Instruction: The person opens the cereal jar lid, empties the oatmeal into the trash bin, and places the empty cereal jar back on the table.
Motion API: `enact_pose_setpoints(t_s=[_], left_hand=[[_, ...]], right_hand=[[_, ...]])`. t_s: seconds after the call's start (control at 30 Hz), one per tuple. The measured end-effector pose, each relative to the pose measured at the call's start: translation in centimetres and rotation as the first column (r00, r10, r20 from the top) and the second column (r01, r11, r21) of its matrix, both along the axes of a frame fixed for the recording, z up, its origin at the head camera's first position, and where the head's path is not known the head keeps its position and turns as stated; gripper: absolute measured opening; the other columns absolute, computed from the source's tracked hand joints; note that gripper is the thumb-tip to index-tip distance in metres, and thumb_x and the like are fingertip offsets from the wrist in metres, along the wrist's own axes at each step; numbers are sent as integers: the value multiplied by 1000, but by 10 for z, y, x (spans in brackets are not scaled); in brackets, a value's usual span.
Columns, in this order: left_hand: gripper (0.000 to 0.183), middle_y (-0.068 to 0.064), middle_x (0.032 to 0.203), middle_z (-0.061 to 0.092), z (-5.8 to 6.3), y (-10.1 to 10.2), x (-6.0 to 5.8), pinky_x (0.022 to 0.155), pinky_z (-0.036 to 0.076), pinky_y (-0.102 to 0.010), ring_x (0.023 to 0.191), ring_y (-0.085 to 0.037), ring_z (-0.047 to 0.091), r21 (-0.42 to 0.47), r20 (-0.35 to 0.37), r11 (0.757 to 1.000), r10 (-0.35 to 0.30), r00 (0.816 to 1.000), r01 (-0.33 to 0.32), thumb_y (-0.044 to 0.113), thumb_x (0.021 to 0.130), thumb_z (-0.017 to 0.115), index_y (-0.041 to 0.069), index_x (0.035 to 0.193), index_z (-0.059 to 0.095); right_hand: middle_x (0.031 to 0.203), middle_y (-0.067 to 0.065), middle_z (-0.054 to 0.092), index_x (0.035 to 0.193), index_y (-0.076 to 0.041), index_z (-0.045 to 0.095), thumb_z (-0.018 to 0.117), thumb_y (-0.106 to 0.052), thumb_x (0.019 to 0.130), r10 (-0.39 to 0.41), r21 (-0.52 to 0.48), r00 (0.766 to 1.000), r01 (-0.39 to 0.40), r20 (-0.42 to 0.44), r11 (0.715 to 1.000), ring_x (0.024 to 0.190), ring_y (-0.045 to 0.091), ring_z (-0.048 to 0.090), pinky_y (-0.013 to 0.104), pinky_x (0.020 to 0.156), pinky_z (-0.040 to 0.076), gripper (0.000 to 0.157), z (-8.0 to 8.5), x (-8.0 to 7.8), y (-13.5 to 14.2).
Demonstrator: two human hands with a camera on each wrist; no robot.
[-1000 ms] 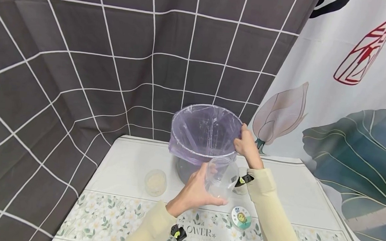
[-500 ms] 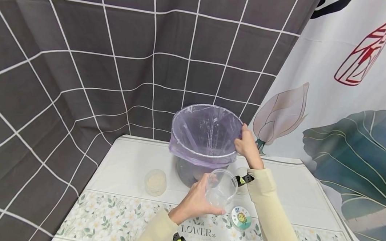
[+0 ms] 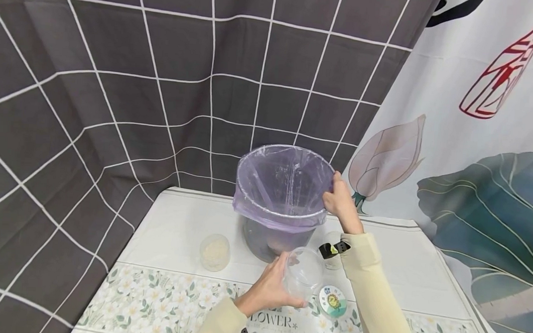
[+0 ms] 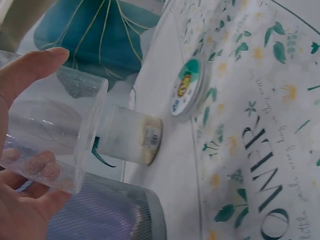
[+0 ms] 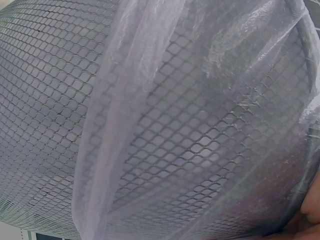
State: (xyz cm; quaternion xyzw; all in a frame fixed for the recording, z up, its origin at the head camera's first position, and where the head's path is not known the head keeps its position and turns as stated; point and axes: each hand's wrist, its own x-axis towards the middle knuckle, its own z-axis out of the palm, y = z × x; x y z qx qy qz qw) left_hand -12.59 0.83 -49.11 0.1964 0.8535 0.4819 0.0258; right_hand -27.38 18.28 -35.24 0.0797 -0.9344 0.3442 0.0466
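Note:
My left hand grips a clear plastic cup from its left side, in front of the bin. In the left wrist view the thumb lies along one side of the cup and the fingers curl round the other; its inside looks see-through. My right hand holds the right rim of a round metal-mesh bin. A thin purple plastic bag lines the bin and folds down over its rim. The right wrist view shows the mesh behind the bag's folded edge, with fingers at the lower right.
A small clear tub with pale contents stands left of the bin. Another clear tub stands to its right, partly behind my right wrist. A round lid with a cartoon picture lies on the flower-printed tablecloth. A dark grid curtain hangs behind.
My left hand has drawn the clear cup down and back from the bin's front rim, toward the near side. My right hand has stayed on the rim.

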Motion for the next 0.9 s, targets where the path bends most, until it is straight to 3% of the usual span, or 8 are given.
enact_pose_setpoints(t_s=[0.3,0.47,0.9], left_hand=[[112,4,124,49,-22,-2,-2,92,46,-37,110,-16,51,35,-27,999,-4,1000,5,38,51,86,36,141,19],[111,1,124,50,-34,-2,-2,93,46,-39,110,-19,52,44,-40,999,16,999,-14,34,50,87,33,140,23],[104,3,120,54,-50,2,-1,90,48,-38,106,-18,54,16,19,998,60,998,-61,31,45,88,26,133,34]], right_hand=[[144,33,13,139,15,6,35,2,73,-6,2,1000,6,13,1000,133,41,18,47,111,18,74,-2,-2,1],[143,35,16,139,16,7,35,2,73,0,0,1000,0,-2,1000,132,42,21,47,110,20,73,-2,-2,1],[144,34,15,140,14,5,36,1,74,-7,-2,1000,7,16,1000,133,41,20,47,110,19,74,-2,-1,0]])
